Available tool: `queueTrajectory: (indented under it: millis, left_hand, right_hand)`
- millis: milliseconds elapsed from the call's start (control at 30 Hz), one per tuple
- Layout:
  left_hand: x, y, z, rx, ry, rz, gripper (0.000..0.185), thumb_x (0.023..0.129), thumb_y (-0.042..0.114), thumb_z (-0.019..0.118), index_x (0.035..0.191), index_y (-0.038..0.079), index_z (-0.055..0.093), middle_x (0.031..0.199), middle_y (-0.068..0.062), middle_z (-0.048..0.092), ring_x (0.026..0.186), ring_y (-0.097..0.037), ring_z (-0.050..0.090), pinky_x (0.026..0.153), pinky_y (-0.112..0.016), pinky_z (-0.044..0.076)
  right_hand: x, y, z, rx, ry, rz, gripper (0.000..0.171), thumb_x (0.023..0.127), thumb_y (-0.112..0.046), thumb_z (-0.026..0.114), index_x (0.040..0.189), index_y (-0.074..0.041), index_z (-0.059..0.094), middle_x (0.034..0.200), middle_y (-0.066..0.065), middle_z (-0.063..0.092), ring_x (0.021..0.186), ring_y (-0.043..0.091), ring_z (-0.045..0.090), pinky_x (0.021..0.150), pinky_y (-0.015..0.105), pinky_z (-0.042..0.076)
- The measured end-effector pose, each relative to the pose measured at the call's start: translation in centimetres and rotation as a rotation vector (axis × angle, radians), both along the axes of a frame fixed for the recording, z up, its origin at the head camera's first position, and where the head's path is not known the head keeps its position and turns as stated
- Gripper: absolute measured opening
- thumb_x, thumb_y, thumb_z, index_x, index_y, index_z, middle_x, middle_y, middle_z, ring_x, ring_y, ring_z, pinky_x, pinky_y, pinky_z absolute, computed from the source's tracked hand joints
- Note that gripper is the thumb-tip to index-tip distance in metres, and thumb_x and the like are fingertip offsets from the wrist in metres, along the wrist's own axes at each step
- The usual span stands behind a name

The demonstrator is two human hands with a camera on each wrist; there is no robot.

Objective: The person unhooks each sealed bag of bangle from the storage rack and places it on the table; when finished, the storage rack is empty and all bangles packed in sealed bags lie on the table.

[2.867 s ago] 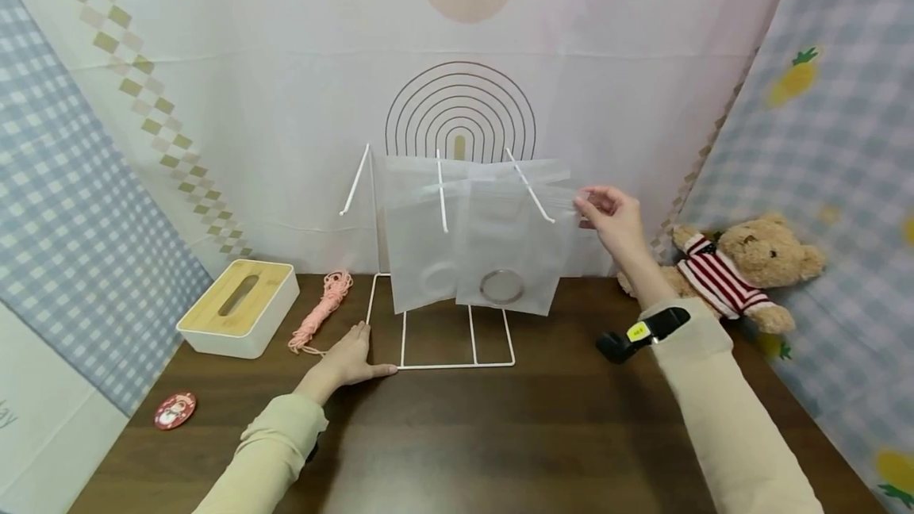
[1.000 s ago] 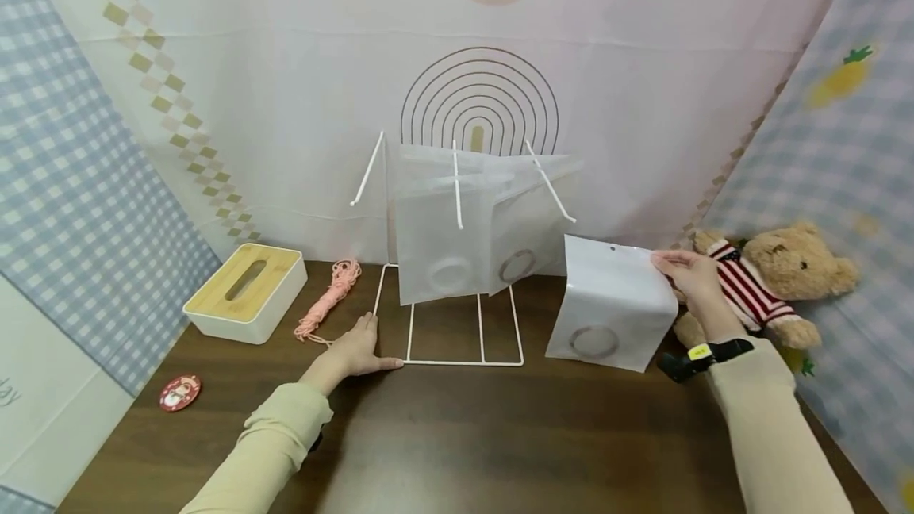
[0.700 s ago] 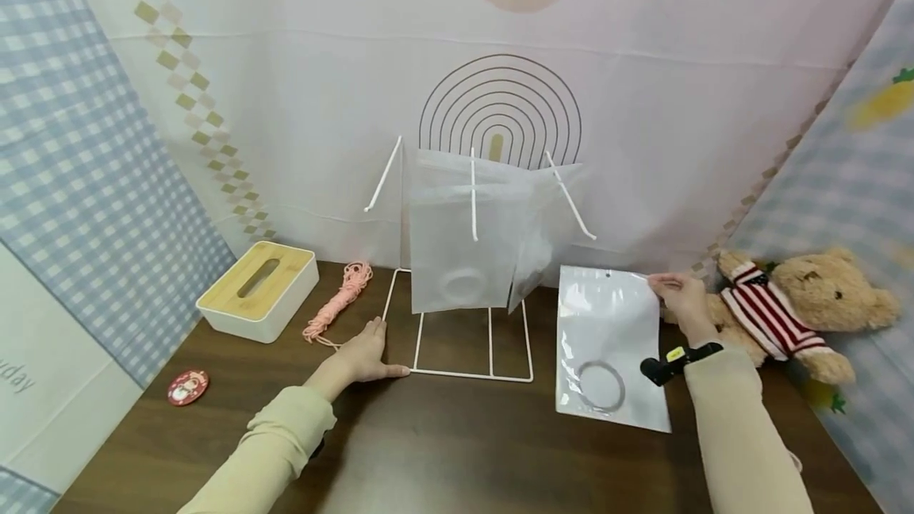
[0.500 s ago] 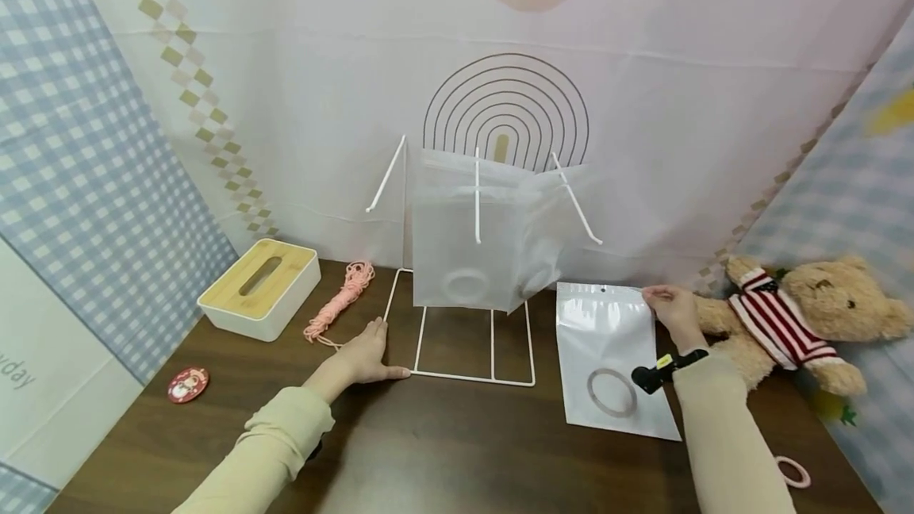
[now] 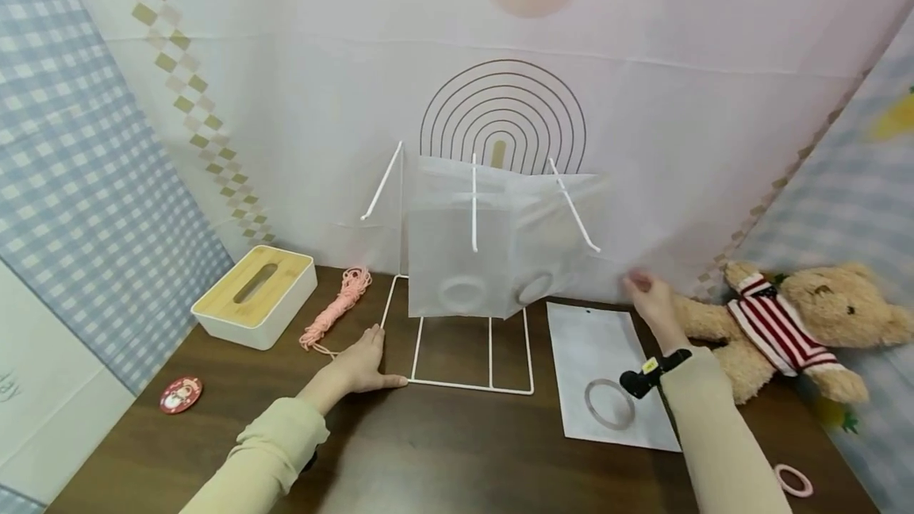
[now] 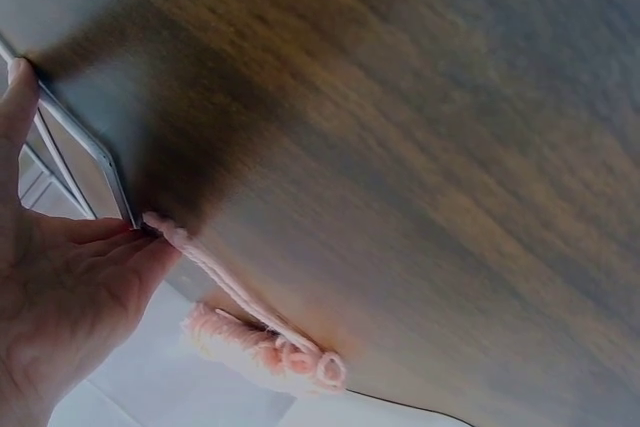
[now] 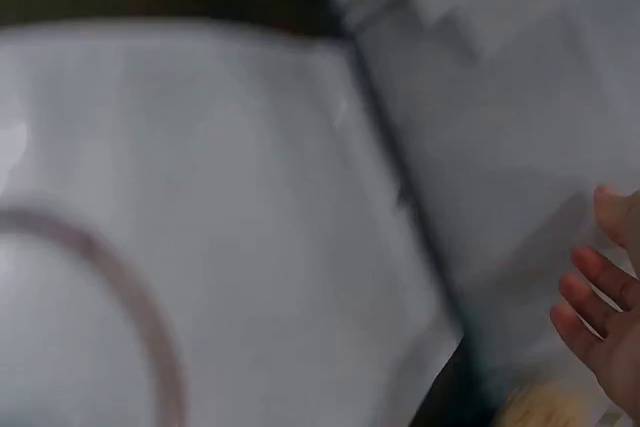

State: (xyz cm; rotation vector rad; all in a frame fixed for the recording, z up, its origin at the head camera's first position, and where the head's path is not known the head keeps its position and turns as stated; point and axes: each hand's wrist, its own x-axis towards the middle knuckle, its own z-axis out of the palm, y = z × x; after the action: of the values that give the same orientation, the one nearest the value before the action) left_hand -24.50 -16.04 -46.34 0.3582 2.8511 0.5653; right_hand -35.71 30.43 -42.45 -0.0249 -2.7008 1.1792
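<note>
My left hand [image 5: 355, 363] is spread over the front left corner of a white wire display rack [image 5: 467, 387], thumb on the front wire and straight fingers along the side wire. Frosted zip bags [image 5: 460, 252] hang on the rack's middle and right prongs, ring shapes showing through them. A white zip bag [image 5: 589, 347] with a hang hole lies flat on the table at the right, a pale pink ring inside. Just beyond its far right corner is my right hand [image 5: 653, 308], blurred, holding nothing; the right wrist view shows its fingers [image 7: 590, 287] loosely extended.
Pink cord [image 5: 336, 309] in a bundle lies left of the rack, beside a tissue box [image 5: 253, 296] with a wooden lid. A round red badge [image 5: 181, 395] is at the left. A teddy bear [image 5: 785, 331] sits at the right; a pink ring [image 5: 793, 481] lies in front of it.
My right hand took the zip bag off the right prong, lowered it to the table at the right, and let go of it. My left hand stays on the rack's corner.
</note>
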Motion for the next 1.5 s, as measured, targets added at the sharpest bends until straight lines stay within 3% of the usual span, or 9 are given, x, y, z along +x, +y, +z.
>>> queueTrajectory:
  millis: [233,400,567,700,967,1200,1500]
  left_hand:
    - [0.4,-0.4,-0.2,-0.003,0.012,0.005,0.101,0.073,0.046,0.071,0.134,-0.02,0.025,0.14,-0.038,0.025,0.133,-0.045,0.026,0.108,-0.05,0.028]
    - [0.2,-0.4,-0.2,-0.009,0.015,-0.004,0.101,0.074,0.047,0.07,0.134,-0.02,0.024,0.14,-0.038,0.025,0.133,-0.045,0.026,0.108,-0.051,0.028]
    - [-0.2,-0.3,-0.5,-0.018,0.02,-0.014,0.101,0.074,0.048,0.07,0.134,-0.02,0.024,0.14,-0.038,0.025,0.133,-0.045,0.027,0.108,-0.05,0.028]
    - [-0.5,-0.2,-0.6,-0.021,0.018,-0.021,0.101,0.074,0.048,0.07,0.133,-0.021,0.025,0.14,-0.039,0.025,0.132,-0.045,0.027,0.107,-0.051,0.029]
    - [-0.9,-0.4,-0.6,-0.017,0.021,-0.019,0.1,0.075,0.048,0.069,0.133,-0.02,0.025,0.14,-0.038,0.025,0.132,-0.045,0.027,0.106,-0.051,0.03]
    - [-1.1,-0.4,-0.6,-0.02,0.013,-0.023,0.101,0.075,0.049,0.068,0.133,-0.021,0.024,0.14,-0.039,0.023,0.132,-0.046,0.025,0.107,-0.052,0.028]
    - [-1.0,-0.4,-0.6,-0.022,0.018,-0.038,0.101,0.075,0.048,0.068,0.132,-0.022,0.024,0.139,-0.041,0.023,0.132,-0.048,0.025,0.107,-0.052,0.027]
  right_hand:
    - [0.0,-6.0,8.8,-0.212,0.091,0.082,0.059,0.092,-0.044,0.045,0.137,-0.006,0.039,0.135,0.018,0.046,0.113,0.017,0.048,0.096,0.029,0.044]
    - [0.5,-8.2,12.5,-0.312,0.189,0.099,0.059,0.088,-0.043,0.054,0.135,-0.01,0.043,0.133,0.013,0.05,0.112,0.012,0.051,0.099,0.031,0.042]
    - [1.2,-8.4,13.1,-0.427,0.28,0.039,0.034,0.085,-0.021,0.064,0.116,-0.008,0.056,0.095,-0.008,0.061,0.086,-0.001,0.055,0.078,0.013,0.048]
    - [1.9,-7.6,12.9,-0.523,0.313,0.105,0.012,0.083,-0.006,0.064,0.092,-0.012,0.059,0.077,-0.016,0.061,0.069,-0.002,0.059,0.062,0.012,0.052]
    - [4.1,-7.0,13.8,-0.522,0.252,0.247,0.006,0.085,-0.006,0.062,0.085,-0.011,0.058,0.073,-0.013,0.066,0.067,0.0,0.061,0.055,0.018,0.054]
    - [6.2,-6.9,14.5,-0.469,0.17,0.177,0.002,0.084,-0.012,0.064,0.087,-0.013,0.063,0.074,-0.015,0.066,0.067,0.001,0.06,0.056,0.018,0.053]
    - [8.9,-6.0,14.7,-0.653,0.087,0.249,0.004,0.082,-0.011,0.067,0.085,-0.012,0.065,0.075,-0.007,0.068,0.067,0.005,0.062,0.056,0.02,0.053]
